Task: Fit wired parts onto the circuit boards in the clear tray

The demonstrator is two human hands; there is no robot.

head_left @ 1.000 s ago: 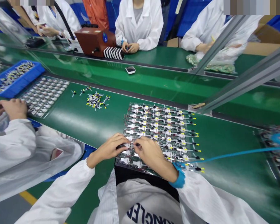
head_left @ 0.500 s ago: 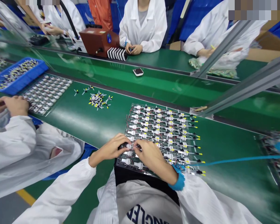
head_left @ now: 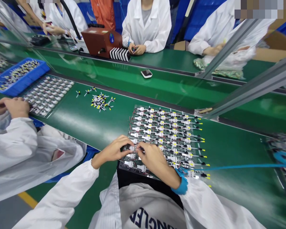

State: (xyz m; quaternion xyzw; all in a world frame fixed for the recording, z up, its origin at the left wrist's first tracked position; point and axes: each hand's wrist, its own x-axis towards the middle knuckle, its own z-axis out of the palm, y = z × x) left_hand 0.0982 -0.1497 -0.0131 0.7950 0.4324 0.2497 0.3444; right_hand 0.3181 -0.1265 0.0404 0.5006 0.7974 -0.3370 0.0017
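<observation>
My desk (head_left: 90,127) is green; my sleeves (head_left: 62,197) white, wrist strap (head_left: 181,186) blue, the far bin (head_left: 19,86) blue.

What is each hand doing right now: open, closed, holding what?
Left hand: closed, fingers pinching a small part in the tray.
Right hand: closed, fingertips pinching the same small part.

1. Dark blue capitals run across the white coat (head_left: 124,203), just below the left hand (head_left: 114,150) and right hand (head_left: 153,159). The picture's lower edge cuts them off (only "LE" and, a little apart, "ONGLE" can be made out).
2. A round blue sticker (head_left: 112,38) sits on the brown box (head_left: 97,39), far beyond both hands across the counter (head_left: 85,127). Its print is too small to read.
</observation>
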